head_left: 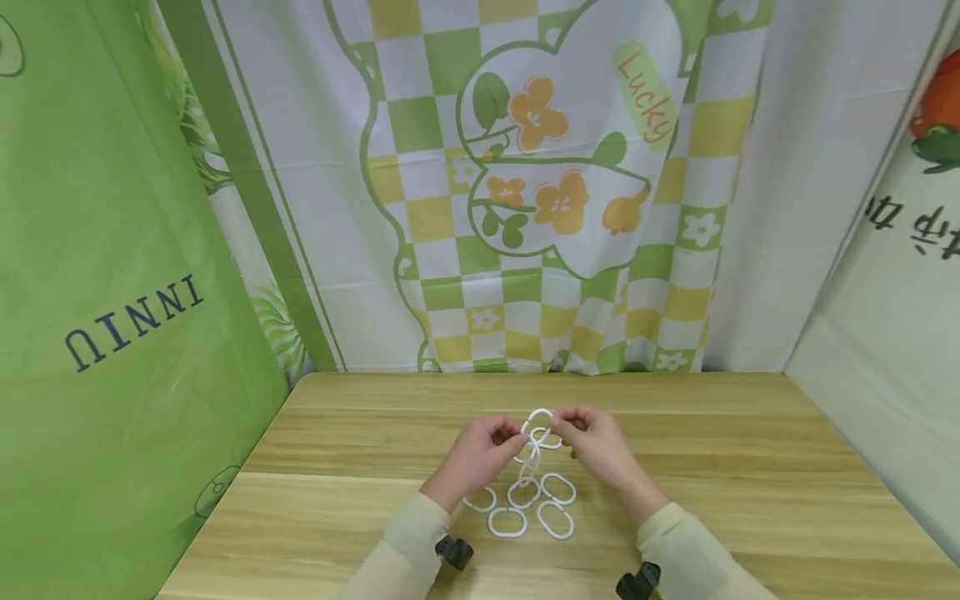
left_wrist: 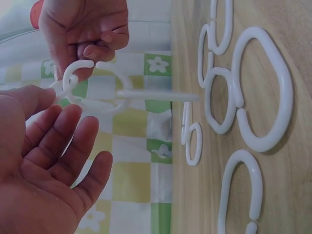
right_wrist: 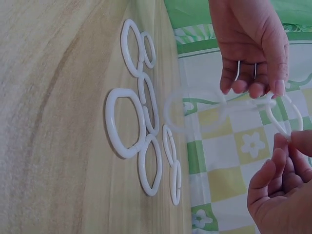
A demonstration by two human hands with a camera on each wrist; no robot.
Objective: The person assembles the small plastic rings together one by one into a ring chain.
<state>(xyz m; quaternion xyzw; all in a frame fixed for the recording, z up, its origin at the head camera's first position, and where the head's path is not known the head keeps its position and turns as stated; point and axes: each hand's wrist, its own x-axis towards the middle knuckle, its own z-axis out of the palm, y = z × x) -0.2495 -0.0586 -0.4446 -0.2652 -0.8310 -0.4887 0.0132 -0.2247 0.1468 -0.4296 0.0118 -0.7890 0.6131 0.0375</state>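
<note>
Over the table, both hands hold up a white plastic C-shaped link (head_left: 532, 414), an oval ring with a small gap. My left hand (head_left: 480, 450) pinches it between thumb and index finger, the other fingers spread loosely in the left wrist view. Opposite, my right hand (head_left: 596, 442) grips the link (right_wrist: 299, 115) with thumb and fingertips. Other links hang below in a short chain, blurred in both wrist views; a hanging link (left_wrist: 127, 80) shows its curve. How the pieces join at the fingertips is partly hidden.
Several loose white links, among them one oval link (head_left: 507, 535), lie flat on the wooden table (head_left: 337, 500) between the forearms. Two more sit farther back, behind the hanging chain. A patterned curtain (head_left: 442, 62) hangs at the table's far edge, with green cloth (head_left: 112, 433) on the left.
</note>
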